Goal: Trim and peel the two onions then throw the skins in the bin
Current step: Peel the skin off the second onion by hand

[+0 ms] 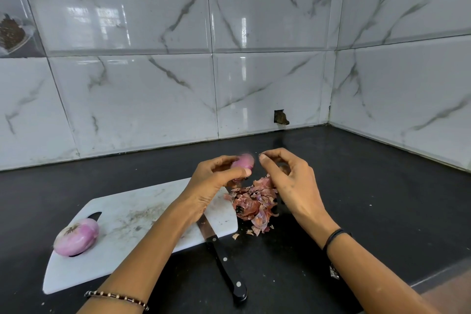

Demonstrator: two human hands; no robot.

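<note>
A clear dish [12, 35] at the far left edge of the view, on a shelf against the wall, holds dark brown matter; the contents cannot be identified.

A white cutting board [132, 222] lies at an angle on the dark countertop [369, 199]. One peeled onion [76, 237] rests at the board's left end, next to the handle slot.

The left hand [209, 188] reaches forward over the board's right end, wrist bent down. Its fingers and thumb curl round the second onion [243, 162], which is held above the countertop just past the board's right corner. The thumb presses across the onion's near side; the pink top protrudes beyond the fingers.

A knife [224, 260] lies with its blade on the board's right edge and its black handle on the countertop.

The pile of skins [254, 202] lies on the countertop, touching the board's right edge, below and between the hands.

The right hand [290, 183] hovers just right of the onion, apart from it. Its fingers are curled, with the thumb and forefinger tips nearly meeting. Whether they pinch a skin fragment cannot be determined.
</note>
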